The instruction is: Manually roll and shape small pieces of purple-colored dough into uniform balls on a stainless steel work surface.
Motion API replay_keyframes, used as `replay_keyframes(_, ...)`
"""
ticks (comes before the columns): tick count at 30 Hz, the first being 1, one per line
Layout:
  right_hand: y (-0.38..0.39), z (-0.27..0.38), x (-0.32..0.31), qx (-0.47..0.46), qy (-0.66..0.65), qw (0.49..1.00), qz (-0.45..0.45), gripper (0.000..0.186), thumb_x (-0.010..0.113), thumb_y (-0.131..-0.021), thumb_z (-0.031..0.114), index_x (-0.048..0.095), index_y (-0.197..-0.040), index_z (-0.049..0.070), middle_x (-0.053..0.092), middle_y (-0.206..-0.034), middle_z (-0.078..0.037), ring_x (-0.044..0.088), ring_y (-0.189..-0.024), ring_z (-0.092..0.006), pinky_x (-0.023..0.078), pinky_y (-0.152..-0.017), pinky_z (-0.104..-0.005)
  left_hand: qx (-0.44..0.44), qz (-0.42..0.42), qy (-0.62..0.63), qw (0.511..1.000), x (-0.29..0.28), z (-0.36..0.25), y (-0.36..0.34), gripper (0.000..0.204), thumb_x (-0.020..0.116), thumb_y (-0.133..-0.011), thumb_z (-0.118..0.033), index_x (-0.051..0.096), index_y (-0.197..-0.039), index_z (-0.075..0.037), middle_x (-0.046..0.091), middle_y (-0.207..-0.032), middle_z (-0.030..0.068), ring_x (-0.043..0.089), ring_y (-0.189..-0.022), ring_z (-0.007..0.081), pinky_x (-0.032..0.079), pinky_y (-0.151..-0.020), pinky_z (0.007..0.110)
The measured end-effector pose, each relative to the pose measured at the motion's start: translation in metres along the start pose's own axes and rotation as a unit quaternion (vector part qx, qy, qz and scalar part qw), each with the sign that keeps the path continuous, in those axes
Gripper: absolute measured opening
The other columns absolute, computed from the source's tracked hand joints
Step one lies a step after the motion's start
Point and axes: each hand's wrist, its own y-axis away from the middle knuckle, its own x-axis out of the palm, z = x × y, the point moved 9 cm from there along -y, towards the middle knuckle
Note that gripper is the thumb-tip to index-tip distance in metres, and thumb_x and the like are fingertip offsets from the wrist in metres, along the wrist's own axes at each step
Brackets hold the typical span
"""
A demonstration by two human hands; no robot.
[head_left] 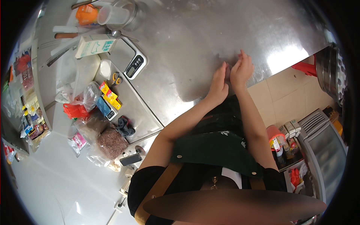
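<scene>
Close together over the steel worktop [180, 45], near its front edge, my two hands face each other. My left hand [218, 88] has its fingers held straight and side by side, pointing away from me. Curved a little inward, the fingers of my right hand [242, 71] rise beside it. A small dull purplish lump [227, 71] shows between the palms, cupped by both hands. Most of it is hidden, and its kind cannot be made out.
On the left stand a white kitchen scale [140, 66], a carton [96, 45] and a clear plastic cup [113, 15]. Scissors [117, 78], a bag of brown granules [112, 143] and a phone [130, 160] lie nearer me. A red-handled metal container [330, 71] is at the right.
</scene>
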Motion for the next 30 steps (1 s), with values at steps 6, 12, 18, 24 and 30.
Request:
replay_keyframes(6, -0.027, 0.018, 0.016, -0.024, -0.003, 1.0, -0.004, 0.025, 0.051, -0.085, 0.007, 0.058, -0.109, 0.009, 0.062, -0.092, -0.005, 0.059, -0.083, -0.0252, 0.038, -0.069, -0.0375, 0.015, -0.066, 0.007, 0.998, -0.018, 0.004, -0.016, 0.077, 0.036, -0.07, 0.013, 0.013, -0.143, 0.002, 0.03, -0.141, 0.023, 0.031, -0.13, 0.0359, 0.024, -0.109, 0.041)
replay_keyframes(12, -0.013, 0.01, 0.029, -0.005, -0.006, 1.0, -0.013, 0.024, 0.053, -0.083, 0.009, 0.059, -0.106, 0.011, 0.061, -0.091, -0.004, 0.059, -0.083, -0.0257, 0.037, -0.069, -0.0404, 0.003, -0.088, 0.008, 0.996, -0.015, 0.006, -0.005, 0.078, 0.036, -0.071, 0.012, 0.012, -0.144, 0.001, 0.029, -0.142, 0.0226, 0.028, -0.133, 0.0339, 0.022, -0.111, 0.04)
replay_keyframes(18, -0.01, -0.006, 0.038, 0.006, 0.056, 0.998, -0.003, 0.022, 0.053, -0.084, 0.01, 0.059, -0.105, 0.012, 0.062, -0.092, -0.004, 0.058, -0.086, -0.0251, 0.037, -0.068, -0.0403, -0.01, -0.069, -0.025, 0.997, -0.015, 0.014, -0.019, 0.076, 0.038, -0.071, 0.012, 0.015, -0.143, 0.003, 0.03, -0.141, 0.0232, 0.03, -0.13, 0.0366, 0.024, -0.109, 0.04)
replay_keyframes(24, -0.016, 0.014, 0.027, 0.025, 0.019, 0.999, 0.023, 0.024, 0.051, -0.085, 0.011, 0.06, -0.108, 0.011, 0.061, -0.096, -0.005, 0.058, -0.088, -0.0241, 0.037, -0.068, -0.0395, 0.019, -0.067, -0.057, 0.996, -0.007, 0.004, -0.002, 0.076, 0.037, -0.071, 0.012, 0.013, -0.142, 0.005, 0.029, -0.141, 0.0236, 0.03, -0.129, 0.0383, 0.023, -0.109, 0.042)
replay_keyframes(30, 0.002, -0.01, 0.024, 0.033, -0.001, 0.999, -0.003, 0.025, 0.05, -0.084, 0.009, 0.059, -0.107, 0.01, 0.061, -0.096, -0.004, 0.058, -0.087, -0.0228, 0.037, -0.069, -0.0368, 0.001, -0.088, -0.039, 0.995, -0.001, -0.004, 0.007, 0.076, 0.037, -0.07, 0.012, 0.012, -0.142, 0.005, 0.027, -0.141, 0.025, 0.027, -0.13, 0.0398, 0.022, -0.11, 0.043)
